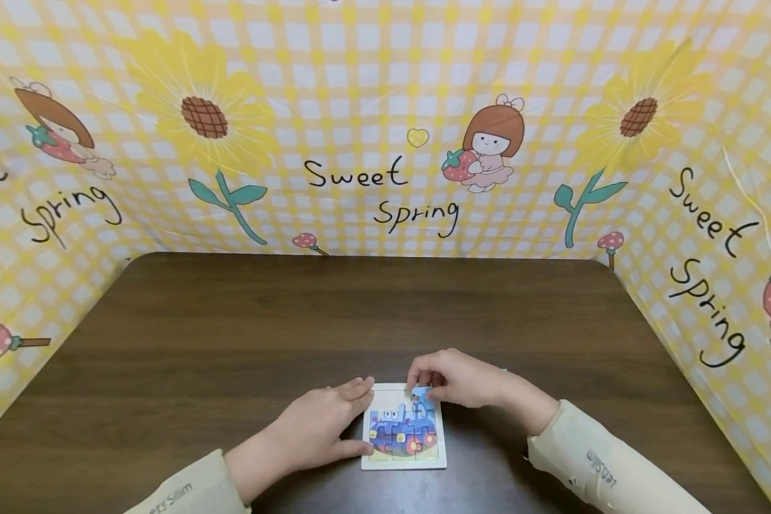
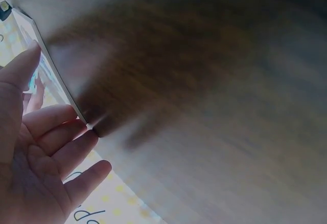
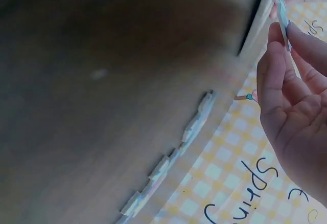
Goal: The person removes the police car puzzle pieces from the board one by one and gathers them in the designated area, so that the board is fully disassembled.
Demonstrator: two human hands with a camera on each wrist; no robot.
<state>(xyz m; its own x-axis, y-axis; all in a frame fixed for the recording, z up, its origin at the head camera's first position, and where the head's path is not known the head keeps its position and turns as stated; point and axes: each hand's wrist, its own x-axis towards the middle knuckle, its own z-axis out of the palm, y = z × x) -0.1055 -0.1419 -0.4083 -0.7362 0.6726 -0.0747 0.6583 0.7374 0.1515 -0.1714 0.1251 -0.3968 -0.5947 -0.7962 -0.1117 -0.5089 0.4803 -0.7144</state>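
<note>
- Two hands, head view: working at one tray point(image 1: 403, 466) on a brown table point(image 1: 283, 321), checked cloth point(image 1: 360, 64) standing behind.
- Left hand point(image 1: 311, 426): resting at the tray's left rim, fingers extended, thumb lower down; not clasping any piece.
- Right hand point(image 1: 467, 378): pinching one blue piece point(image 1: 420, 393) over the tray's upper right corner; whether the piece is touching the tray, cannot tell.
- Puzzle point(image 1: 401, 432): filling the middle and lower tray; pale base showing along the top, left of the piece.
- Step, by judgement: fitting an upper piece; the next move is seemingly calling for lining up its edges with the corner, then pressing it flat.
- Left wrist view: thumb and fingertips meeting the tray's edge, little finger standing apart.
- Right wrist view: thumb and fingers gripping the piece, seen edge-on; loose pieces point(image 3: 198, 119) lying in a row on the table, apart from that hand.
</note>
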